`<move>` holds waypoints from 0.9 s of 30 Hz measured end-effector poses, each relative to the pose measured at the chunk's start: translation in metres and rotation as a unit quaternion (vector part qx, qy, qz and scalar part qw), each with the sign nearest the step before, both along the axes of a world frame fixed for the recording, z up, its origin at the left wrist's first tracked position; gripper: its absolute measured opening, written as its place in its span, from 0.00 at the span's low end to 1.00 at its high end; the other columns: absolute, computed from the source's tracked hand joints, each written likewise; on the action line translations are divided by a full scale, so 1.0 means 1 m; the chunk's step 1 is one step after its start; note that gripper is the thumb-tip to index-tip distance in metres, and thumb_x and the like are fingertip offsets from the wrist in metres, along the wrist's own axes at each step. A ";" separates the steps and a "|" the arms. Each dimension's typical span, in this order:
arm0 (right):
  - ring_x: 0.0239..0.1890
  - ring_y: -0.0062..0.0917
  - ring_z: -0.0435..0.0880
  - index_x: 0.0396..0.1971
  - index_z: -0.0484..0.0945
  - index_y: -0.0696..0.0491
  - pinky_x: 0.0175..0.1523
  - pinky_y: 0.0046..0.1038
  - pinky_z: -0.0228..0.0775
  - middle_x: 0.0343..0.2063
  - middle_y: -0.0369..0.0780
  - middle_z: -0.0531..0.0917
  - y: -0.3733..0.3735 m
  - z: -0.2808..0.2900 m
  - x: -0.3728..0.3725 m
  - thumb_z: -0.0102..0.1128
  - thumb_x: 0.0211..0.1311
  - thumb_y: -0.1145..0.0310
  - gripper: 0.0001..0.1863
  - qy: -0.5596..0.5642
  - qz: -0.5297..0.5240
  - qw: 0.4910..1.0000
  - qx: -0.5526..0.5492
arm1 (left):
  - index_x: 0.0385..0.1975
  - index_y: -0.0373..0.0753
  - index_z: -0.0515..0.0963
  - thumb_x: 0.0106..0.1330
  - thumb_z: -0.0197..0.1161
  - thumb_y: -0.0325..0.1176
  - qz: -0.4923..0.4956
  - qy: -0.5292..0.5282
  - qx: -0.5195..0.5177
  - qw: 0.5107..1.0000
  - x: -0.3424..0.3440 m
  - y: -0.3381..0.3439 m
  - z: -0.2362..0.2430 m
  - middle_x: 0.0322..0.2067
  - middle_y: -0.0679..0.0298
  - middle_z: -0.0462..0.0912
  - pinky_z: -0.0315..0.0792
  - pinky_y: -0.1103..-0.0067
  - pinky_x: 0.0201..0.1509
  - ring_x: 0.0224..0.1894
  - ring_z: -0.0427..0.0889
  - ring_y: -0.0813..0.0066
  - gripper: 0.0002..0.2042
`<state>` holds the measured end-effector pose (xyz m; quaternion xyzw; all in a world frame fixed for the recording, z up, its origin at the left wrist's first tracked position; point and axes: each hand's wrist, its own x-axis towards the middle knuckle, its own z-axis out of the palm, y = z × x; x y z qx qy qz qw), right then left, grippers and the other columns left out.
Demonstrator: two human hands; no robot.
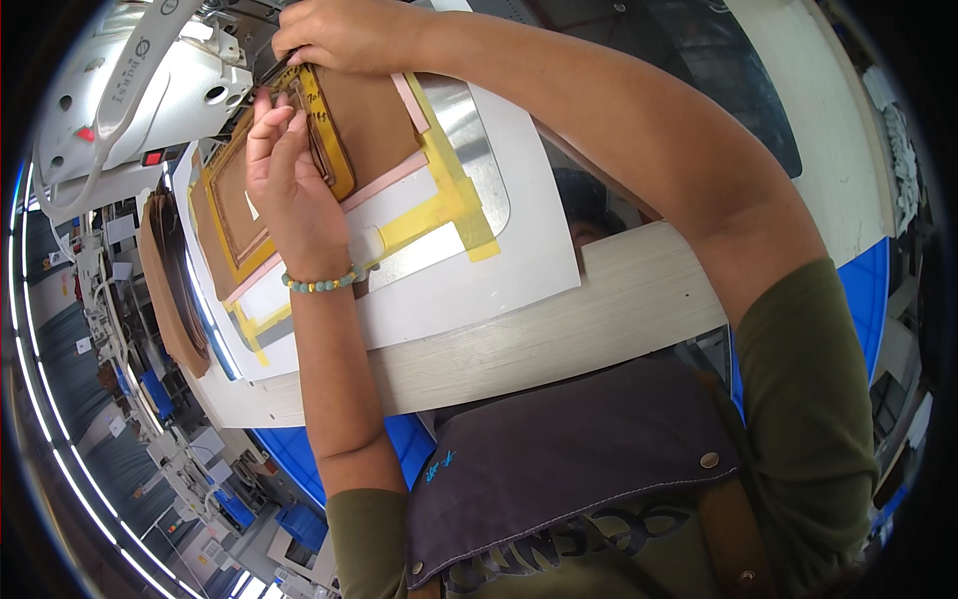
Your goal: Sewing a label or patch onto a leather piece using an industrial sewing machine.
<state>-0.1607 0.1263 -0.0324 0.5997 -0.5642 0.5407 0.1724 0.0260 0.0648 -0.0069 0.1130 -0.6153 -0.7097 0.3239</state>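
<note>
My left hand (294,190), with a beaded bracelet on its wrist, is over a yellow-edged template frame (334,150). Its fingers are loosely bent and a little apart, and I see nothing held in them. At the far side my right hand (344,38) has its fingertips closed together by the frame's far end, close to the sewing machine head (170,105). Whatever those fingertips pinch is too small to make out. Under the frame lies a brown sheet (374,125), like leather, on a clear plate with yellow tape (464,205).
White sheeting (539,220) lies beneath the plate on a pale worktable (519,324). A white curved arm (125,90) is in front of the machine. Brown strips (170,285) hang at the table's left edge. A dark glossy panel (689,80) lies at the far right.
</note>
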 end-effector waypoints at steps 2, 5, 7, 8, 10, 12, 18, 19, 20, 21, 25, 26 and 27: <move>0.41 0.47 0.83 0.33 0.80 0.52 0.45 0.43 0.76 0.34 0.46 0.81 0.001 0.000 0.002 0.61 0.60 0.73 0.02 -0.006 -0.004 1.000 -0.005 | 0.46 0.29 0.78 0.71 0.55 0.20 -0.009 0.003 0.004 1.000 0.000 -0.001 -0.001 0.74 0.43 0.57 0.65 0.72 0.74 0.69 0.70 0.64 0.08; 0.40 0.48 0.83 0.32 0.80 0.52 0.45 0.44 0.76 0.34 0.46 0.80 0.000 0.000 0.001 0.60 0.60 0.74 0.02 -0.005 -0.003 1.000 -0.013 | 0.46 0.29 0.78 0.71 0.56 0.20 -0.011 -0.003 -0.005 1.000 0.001 -0.002 0.000 0.74 0.43 0.57 0.65 0.73 0.73 0.69 0.70 0.65 0.08; 0.39 0.48 0.82 0.30 0.79 0.53 0.44 0.43 0.76 0.33 0.46 0.79 -0.002 0.000 0.000 0.60 0.59 0.74 0.01 0.019 -0.003 0.999 -0.026 | 0.46 0.29 0.78 0.71 0.56 0.20 -0.012 -0.007 -0.006 1.000 0.001 -0.004 0.000 0.75 0.43 0.56 0.66 0.73 0.73 0.69 0.70 0.65 0.08; 0.39 0.48 0.82 0.30 0.79 0.53 0.44 0.43 0.76 0.33 0.46 0.79 -0.002 0.000 -0.001 0.60 0.59 0.74 0.01 0.018 -0.002 1.000 -0.026 | 0.46 0.29 0.78 0.71 0.56 0.20 -0.014 -0.011 -0.007 1.000 0.001 -0.004 0.000 0.75 0.44 0.56 0.66 0.74 0.72 0.69 0.70 0.65 0.08; 0.38 0.47 0.81 0.28 0.77 0.53 0.43 0.43 0.75 0.31 0.46 0.78 -0.002 0.001 -0.002 0.60 0.58 0.74 0.01 0.049 -0.002 0.998 -0.038 | 0.46 0.29 0.79 0.70 0.57 0.19 -0.013 -0.014 -0.011 1.000 0.000 -0.004 -0.001 0.75 0.44 0.56 0.66 0.74 0.71 0.69 0.71 0.66 0.08; 0.38 0.46 0.81 0.28 0.77 0.52 0.43 0.43 0.75 0.31 0.45 0.78 -0.002 0.002 -0.002 0.59 0.58 0.74 0.01 0.059 -0.010 0.997 -0.040 | 0.46 0.29 0.79 0.70 0.57 0.19 -0.011 -0.016 -0.015 1.000 0.000 -0.004 -0.002 0.75 0.44 0.56 0.66 0.75 0.71 0.68 0.72 0.66 0.09; 0.43 0.41 0.81 0.29 0.77 0.51 0.48 0.41 0.72 0.34 0.42 0.79 -0.001 0.005 -0.001 0.56 0.58 0.73 0.02 0.112 -0.059 0.992 -0.011 | 0.46 0.30 0.81 0.69 0.60 0.19 -0.017 -0.032 -0.029 0.999 0.000 -0.005 -0.002 0.76 0.45 0.54 0.67 0.76 0.69 0.68 0.72 0.68 0.09; 0.44 0.39 0.81 0.29 0.78 0.50 0.50 0.41 0.71 0.35 0.41 0.79 0.000 0.005 -0.002 0.56 0.58 0.73 0.02 0.127 -0.070 0.989 -0.002 | 0.46 0.31 0.81 0.69 0.60 0.19 -0.015 -0.040 -0.037 0.998 0.000 -0.004 -0.003 0.76 0.45 0.54 0.67 0.77 0.69 0.69 0.72 0.68 0.09; 0.44 0.39 0.81 0.29 0.78 0.50 0.50 0.41 0.71 0.35 0.41 0.79 0.001 0.004 -0.002 0.56 0.58 0.73 0.02 0.128 -0.071 0.989 -0.003 | 0.46 0.31 0.82 0.69 0.60 0.19 -0.013 -0.047 -0.045 0.998 0.000 -0.004 -0.003 0.77 0.44 0.53 0.67 0.77 0.68 0.69 0.72 0.68 0.09; 0.45 0.38 0.80 0.30 0.78 0.50 0.51 0.40 0.71 0.35 0.40 0.79 0.001 0.003 -0.002 0.56 0.57 0.73 0.03 0.132 -0.067 0.989 -0.010 | 0.46 0.31 0.82 0.69 0.60 0.19 -0.014 -0.047 -0.046 0.998 0.000 -0.003 -0.003 0.77 0.44 0.53 0.67 0.77 0.68 0.69 0.72 0.68 0.09; 0.47 0.36 0.79 0.30 0.78 0.50 0.52 0.38 0.70 0.35 0.39 0.78 0.001 0.001 -0.003 0.55 0.57 0.72 0.03 0.137 -0.063 0.988 -0.008 | 0.46 0.32 0.82 0.69 0.60 0.19 -0.013 -0.062 -0.066 0.996 0.001 -0.003 -0.004 0.77 0.44 0.53 0.68 0.78 0.67 0.69 0.72 0.70 0.09; 0.47 0.36 0.79 0.30 0.78 0.50 0.52 0.38 0.70 0.35 0.39 0.78 0.001 0.002 -0.003 0.55 0.57 0.72 0.03 0.137 -0.063 0.988 -0.009 | 0.45 0.32 0.82 0.69 0.60 0.19 -0.012 -0.061 -0.070 0.996 0.001 -0.003 -0.004 0.77 0.43 0.52 0.68 0.79 0.67 0.68 0.72 0.70 0.09; 0.46 0.38 0.80 0.31 0.78 0.50 0.51 0.40 0.71 0.35 0.40 0.79 0.001 0.001 -0.004 0.55 0.58 0.72 0.03 0.136 -0.057 0.989 -0.011 | 0.45 0.32 0.82 0.69 0.60 0.19 -0.013 -0.061 -0.072 0.996 0.001 -0.003 -0.004 0.77 0.43 0.52 0.68 0.79 0.67 0.68 0.72 0.70 0.09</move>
